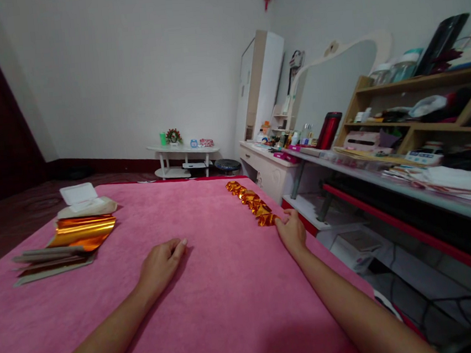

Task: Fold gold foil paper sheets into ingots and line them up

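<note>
A row of several folded gold foil pieces (pixel 251 201) lies along the right edge of the pink cloth (pixel 213 289). My right hand (pixel 291 232) rests at the near end of that row, its fingers curled and touching the nearest folded gold piece (pixel 267 219). My left hand (pixel 160 264) lies flat on the cloth in the middle, fingers stretched out and together, holding nothing. At the left lies a stack of gold foil sheets (pixel 83 232) on grey cardboard-like sheets (pixel 50 262).
A white open box (pixel 79 195) sits behind the foil stack. To the right stands a cluttered desk (pixel 385 178) with wooden shelves (pixel 421 119) and a red flask (pixel 328 130). A small white table (pixel 181 155) stands by the far wall.
</note>
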The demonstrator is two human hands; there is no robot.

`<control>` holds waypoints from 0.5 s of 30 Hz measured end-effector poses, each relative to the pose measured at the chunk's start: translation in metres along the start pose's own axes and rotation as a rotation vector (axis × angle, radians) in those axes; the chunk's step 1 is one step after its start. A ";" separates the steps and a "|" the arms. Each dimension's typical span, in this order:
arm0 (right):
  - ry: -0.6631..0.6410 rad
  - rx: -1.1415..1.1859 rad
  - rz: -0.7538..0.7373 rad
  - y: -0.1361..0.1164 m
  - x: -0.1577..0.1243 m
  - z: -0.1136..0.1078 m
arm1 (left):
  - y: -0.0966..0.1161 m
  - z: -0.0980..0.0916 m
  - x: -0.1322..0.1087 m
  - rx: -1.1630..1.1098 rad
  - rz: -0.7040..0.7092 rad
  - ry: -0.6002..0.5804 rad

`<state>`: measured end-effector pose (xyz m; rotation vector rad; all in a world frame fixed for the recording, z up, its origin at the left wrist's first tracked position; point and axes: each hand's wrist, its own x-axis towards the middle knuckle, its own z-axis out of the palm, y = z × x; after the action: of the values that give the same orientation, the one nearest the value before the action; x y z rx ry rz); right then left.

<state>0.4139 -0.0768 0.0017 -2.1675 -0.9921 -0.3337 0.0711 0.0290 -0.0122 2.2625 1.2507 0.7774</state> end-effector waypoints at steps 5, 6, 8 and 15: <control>-0.222 0.174 -0.227 -0.082 -0.052 0.025 | 0.006 0.002 0.001 0.062 0.023 -0.033; -0.291 0.207 -0.293 -0.103 -0.065 0.034 | 0.006 0.002 0.001 0.065 0.027 -0.028; -0.411 0.260 -0.408 -0.146 -0.087 0.051 | 0.004 0.001 0.001 0.038 0.043 -0.017; -0.499 0.295 -0.482 -0.213 -0.120 0.086 | -0.012 -0.004 0.006 -0.243 0.055 0.074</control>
<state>0.1713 0.0122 -0.0112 -1.7534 -1.7291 0.1450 0.0635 0.0406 -0.0146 2.0956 1.0655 0.9850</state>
